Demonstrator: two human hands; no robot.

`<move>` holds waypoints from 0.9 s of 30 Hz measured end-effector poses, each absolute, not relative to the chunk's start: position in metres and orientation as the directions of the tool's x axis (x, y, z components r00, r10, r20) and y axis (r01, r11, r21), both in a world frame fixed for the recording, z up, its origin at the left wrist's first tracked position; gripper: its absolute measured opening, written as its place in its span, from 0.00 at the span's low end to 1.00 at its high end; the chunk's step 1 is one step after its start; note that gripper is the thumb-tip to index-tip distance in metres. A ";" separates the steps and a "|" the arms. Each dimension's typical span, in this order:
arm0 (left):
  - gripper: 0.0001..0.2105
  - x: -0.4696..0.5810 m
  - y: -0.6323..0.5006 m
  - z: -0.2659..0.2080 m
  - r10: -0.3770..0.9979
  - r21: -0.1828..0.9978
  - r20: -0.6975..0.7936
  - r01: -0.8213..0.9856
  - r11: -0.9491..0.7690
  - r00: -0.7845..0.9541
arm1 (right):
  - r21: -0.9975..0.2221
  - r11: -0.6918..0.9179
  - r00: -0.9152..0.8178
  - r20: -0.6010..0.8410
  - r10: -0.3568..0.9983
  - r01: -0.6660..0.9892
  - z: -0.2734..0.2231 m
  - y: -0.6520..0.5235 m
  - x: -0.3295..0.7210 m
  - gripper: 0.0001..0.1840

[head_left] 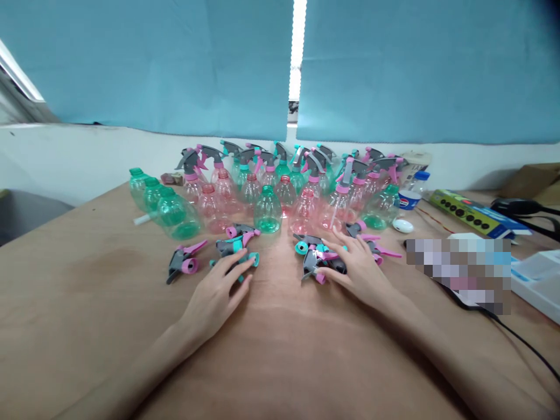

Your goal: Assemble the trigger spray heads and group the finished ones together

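Note:
My left hand rests with its fingers stretched out over a small group of trigger spray heads, touching a grey and teal one. Just left of it lies a grey and pink spray head. Over a second pile, my right hand is spread, thumb and fingers apart, around grey spray heads with pink and teal collars. Its palm partly hides that pile. Behind both hands stand open-necked bottles, among them a clear green one and a pink one.
Farther back, several bottles wear spray heads. Green bottles line the left side. To the right are a Pepsi-labelled bottle, a white oval object, a green-yellow box, a blurred-out flat item with a cable, and a white tray.

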State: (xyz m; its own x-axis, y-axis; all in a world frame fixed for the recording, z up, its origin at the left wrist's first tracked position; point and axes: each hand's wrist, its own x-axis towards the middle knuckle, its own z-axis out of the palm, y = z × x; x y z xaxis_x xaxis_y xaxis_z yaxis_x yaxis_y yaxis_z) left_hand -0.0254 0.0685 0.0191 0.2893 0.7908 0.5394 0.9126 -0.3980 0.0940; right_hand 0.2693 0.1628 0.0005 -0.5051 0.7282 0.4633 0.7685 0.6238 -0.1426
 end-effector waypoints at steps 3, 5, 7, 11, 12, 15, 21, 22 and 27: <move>0.13 -0.018 0.065 0.019 0.766 0.106 0.526 0.865 -0.490 0.369 | -0.169 0.679 -0.568 0.426 0.704 0.715 0.001 0.158 0.264 0.26; 0.13 -0.016 0.064 0.021 0.756 0.096 0.526 0.856 -0.508 0.390 | -0.179 0.670 -0.556 0.429 0.712 0.721 0.001 0.161 0.268 0.21; 0.14 -0.016 0.065 0.024 0.763 0.068 0.526 0.876 -0.478 0.376 | -0.184 0.641 -0.512 0.459 0.726 0.745 0.001 0.166 0.275 0.18; 0.20 -0.022 0.071 0.028 0.825 0.047 0.477 0.928 -0.369 0.304 | -0.280 0.627 -0.387 0.587 0.711 0.727 0.004 0.164 0.280 0.16; 0.21 -0.023 0.072 0.028 0.842 0.054 0.454 0.934 -0.352 0.291 | -0.305 0.658 -0.393 0.606 0.692 0.688 0.005 0.160 0.276 0.16; 0.23 -0.029 0.075 0.026 0.870 0.075 0.408 0.940 -0.334 0.276 | -0.251 0.806 -0.609 0.547 0.575 0.536 0.005 0.142 0.257 0.24; 0.16 -0.046 0.064 0.023 0.879 0.046 0.376 0.942 -0.334 0.293 | -0.136 0.794 -0.671 0.461 0.581 0.593 -0.008 0.139 0.246 0.15; 0.16 -0.049 0.059 0.023 0.883 0.043 0.363 0.941 -0.335 0.298 | -0.130 0.777 -0.657 0.460 0.597 0.616 -0.009 0.142 0.250 0.13; 0.14 -0.060 0.038 0.024 0.890 0.030 0.343 0.943 -0.330 0.300 | -0.171 0.735 -0.583 0.504 0.637 0.656 -0.005 0.147 0.264 0.10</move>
State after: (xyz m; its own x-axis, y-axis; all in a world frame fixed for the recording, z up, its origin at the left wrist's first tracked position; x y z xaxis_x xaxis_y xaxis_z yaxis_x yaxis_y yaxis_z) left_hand -0.0599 0.0379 0.0244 0.3003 0.8901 0.3429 0.9435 -0.3301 0.0304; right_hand 0.2636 0.1466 -0.0049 -0.5826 0.6373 0.5044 0.6558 0.7352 -0.1715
